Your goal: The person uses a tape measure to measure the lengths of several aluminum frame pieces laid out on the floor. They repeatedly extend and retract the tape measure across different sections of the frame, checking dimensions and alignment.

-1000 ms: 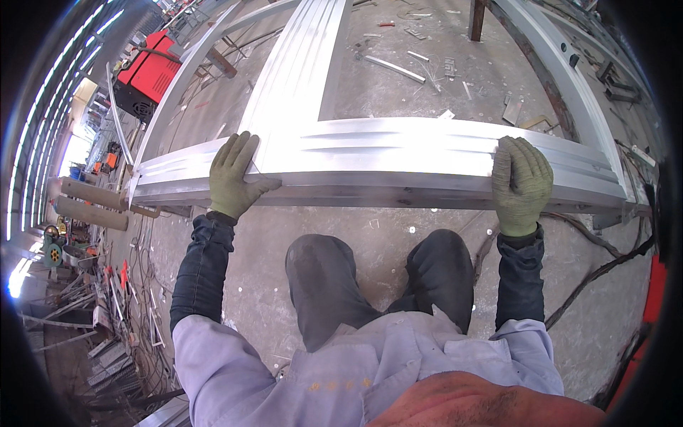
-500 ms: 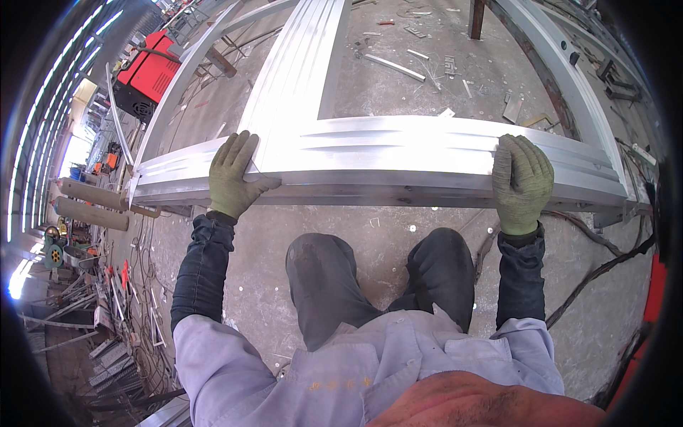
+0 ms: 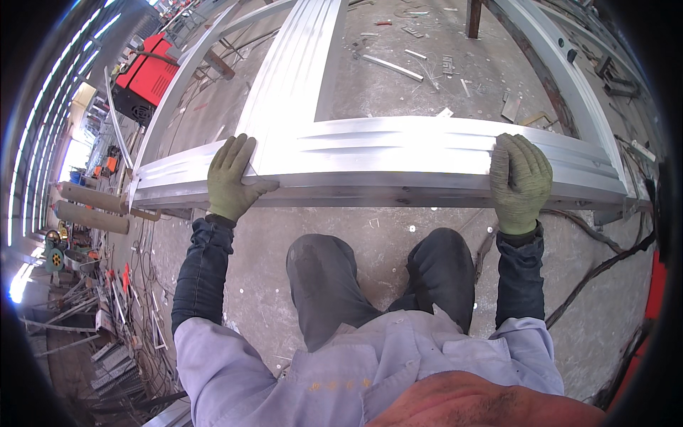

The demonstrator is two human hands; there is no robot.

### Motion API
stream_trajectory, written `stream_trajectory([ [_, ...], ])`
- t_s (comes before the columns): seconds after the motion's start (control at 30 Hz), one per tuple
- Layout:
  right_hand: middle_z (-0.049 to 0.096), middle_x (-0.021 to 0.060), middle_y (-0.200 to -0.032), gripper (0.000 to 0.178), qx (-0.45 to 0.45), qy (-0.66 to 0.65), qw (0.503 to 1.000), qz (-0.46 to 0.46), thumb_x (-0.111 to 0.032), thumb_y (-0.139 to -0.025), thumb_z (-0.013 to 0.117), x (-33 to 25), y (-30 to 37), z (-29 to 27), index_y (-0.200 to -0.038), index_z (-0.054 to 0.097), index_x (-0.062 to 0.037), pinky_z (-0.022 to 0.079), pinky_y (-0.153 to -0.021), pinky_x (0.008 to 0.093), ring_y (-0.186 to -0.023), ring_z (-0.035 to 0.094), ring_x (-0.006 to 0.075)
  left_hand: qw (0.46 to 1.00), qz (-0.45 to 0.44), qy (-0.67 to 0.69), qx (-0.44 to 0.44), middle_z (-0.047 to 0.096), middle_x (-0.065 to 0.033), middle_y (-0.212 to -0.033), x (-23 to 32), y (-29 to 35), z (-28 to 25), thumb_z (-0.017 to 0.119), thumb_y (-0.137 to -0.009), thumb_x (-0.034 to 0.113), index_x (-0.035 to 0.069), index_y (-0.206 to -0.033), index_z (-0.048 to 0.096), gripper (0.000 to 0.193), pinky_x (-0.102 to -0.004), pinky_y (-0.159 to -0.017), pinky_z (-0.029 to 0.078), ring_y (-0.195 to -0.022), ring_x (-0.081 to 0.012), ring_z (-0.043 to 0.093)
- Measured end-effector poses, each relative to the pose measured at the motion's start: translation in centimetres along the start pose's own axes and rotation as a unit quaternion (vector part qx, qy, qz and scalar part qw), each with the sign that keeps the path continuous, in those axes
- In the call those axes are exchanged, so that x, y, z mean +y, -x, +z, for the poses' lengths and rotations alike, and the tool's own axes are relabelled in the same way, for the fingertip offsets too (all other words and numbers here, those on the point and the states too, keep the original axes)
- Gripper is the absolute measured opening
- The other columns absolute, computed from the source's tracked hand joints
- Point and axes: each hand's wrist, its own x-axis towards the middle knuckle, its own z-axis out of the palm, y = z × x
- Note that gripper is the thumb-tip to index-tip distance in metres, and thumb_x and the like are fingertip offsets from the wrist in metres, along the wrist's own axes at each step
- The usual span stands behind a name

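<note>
A shiny silver metal frame (image 3: pixel 405 146) spans the view in front of me, its near crossbar grooved along the top. A wide grooved bar (image 3: pixel 288 78) runs away from that crossbar, left of centre. My left hand (image 3: pixel 231 178), in a green work glove, lies on the crossbar beside this junction, fingers stretched over the top and thumb out along the near edge. Toward the crossbar's right end, my right hand (image 3: pixel 523 181), gloved alike, grips the near edge with its fingers together and bent over the top. Its palm side is hidden.
A red and black machine (image 3: pixel 146 75) stands at the far left, and two gas cylinders (image 3: pixel 92 206) lie at the left. Metal offcuts (image 3: pixel 391 66) litter the concrete floor beyond the crossbar. Dark cables (image 3: pixel 605 267) run along the right. Scrap metal (image 3: pixel 114 370) is piled at lower left.
Both hands stay on the crossbar in nearly the same places. The view has shifted only slightly.
</note>
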Motion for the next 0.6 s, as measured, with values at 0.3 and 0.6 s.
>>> stream_trajectory([
  [0.3,0.079,0.0132,-0.103,0.019,0.007,0.004,1.0,-0.009,-0.02,-0.095,0.077,0.11,0.04,0.14,-0.106,0.079,-0.0049,0.059,-0.09,0.0467,-0.101,0.076,0.0352,1.0,-0.011,-0.003,-0.003,0.062,-0.015,-0.152,-0.37,0.31,0.52,0.088,-0.064,0.073,0.015,-0.15,0.06,0.108,-0.0538,-0.121,0.043,-0.147,-0.0374,0.052],
  [0.6,0.079,0.0134,-0.103,0.019,0.003,0.003,1.0,-0.006,-0.019,-0.094,0.077,-0.09,-0.05,0.07,-0.105,0.079,-0.005,0.058,-0.09,0.0464,-0.101,0.076,0.0353,1.0,-0.009,-0.004,0.0,0.062,-0.0166,-0.152,-0.39,0.18,0.4,0.088,-0.064,0.073,0.013,-0.148,0.062,0.107,-0.053,-0.12,0.044,-0.146,-0.0384,0.053],
])
